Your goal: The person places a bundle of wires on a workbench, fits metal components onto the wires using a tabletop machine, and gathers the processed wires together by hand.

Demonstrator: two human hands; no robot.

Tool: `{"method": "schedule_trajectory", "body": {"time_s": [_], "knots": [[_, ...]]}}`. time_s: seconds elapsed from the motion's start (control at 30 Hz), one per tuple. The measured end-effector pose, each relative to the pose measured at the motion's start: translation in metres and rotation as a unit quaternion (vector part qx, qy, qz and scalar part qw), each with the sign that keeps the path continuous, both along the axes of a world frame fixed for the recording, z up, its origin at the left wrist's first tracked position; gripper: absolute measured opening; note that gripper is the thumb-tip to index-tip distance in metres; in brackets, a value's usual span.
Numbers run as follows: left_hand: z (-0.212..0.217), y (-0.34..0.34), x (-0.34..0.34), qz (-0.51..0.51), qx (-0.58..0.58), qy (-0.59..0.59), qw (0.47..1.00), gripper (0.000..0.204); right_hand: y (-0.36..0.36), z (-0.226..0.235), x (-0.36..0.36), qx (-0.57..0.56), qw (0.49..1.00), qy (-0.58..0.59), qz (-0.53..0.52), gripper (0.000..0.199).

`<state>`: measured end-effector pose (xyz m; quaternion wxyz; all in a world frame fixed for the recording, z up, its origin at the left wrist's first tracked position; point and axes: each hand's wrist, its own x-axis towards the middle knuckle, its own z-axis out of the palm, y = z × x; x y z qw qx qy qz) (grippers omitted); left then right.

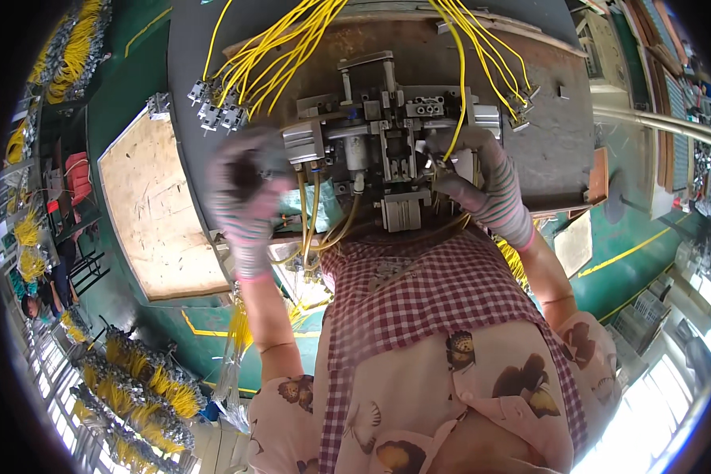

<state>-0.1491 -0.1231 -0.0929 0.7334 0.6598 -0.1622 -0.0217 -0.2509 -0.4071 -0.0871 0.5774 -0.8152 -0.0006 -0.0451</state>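
Note:
A metal bench fixture (393,134) with clamps, cylinders and amber air hoses stands before me. My right hand (482,172), in a striped glove with dark fingertips, is at its right side. Thumb and fingers close round a small metal end piece (430,160) on a yellow cable (460,87), partly hidden by the fingers. My left hand (249,178), gloved alike, is smeared by motion beside the left cylinder block (303,144); whether it holds anything does not show.
Yellow cables with metal ends lie in a left bundle (221,104) and a right bundle (521,109) on the dark table (549,162). A wooden board (158,213) is at the left. Racks of yellow cables (146,387) stand lower left. A metal pipe (660,126) crosses the right.

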Motion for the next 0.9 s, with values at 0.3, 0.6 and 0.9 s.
{"method": "schedule_trajectory", "body": {"time_s": [0.3,0.6,0.9], "knots": [[-0.029,-0.094,-0.038,-0.229,0.125,-0.010,0.965,0.093,-0.003,-0.009,0.007,-0.120,0.982,-0.147,0.004,0.050],[-0.025,-0.088,-0.038,-0.248,0.097,0.045,0.963,0.098,-0.001,-0.006,0.007,-0.086,0.987,-0.133,0.041,0.052],[-0.022,-0.075,-0.055,-0.176,0.122,0.038,0.976,0.070,0.005,-0.010,0.008,0.004,0.994,-0.069,0.089,0.056]]}}
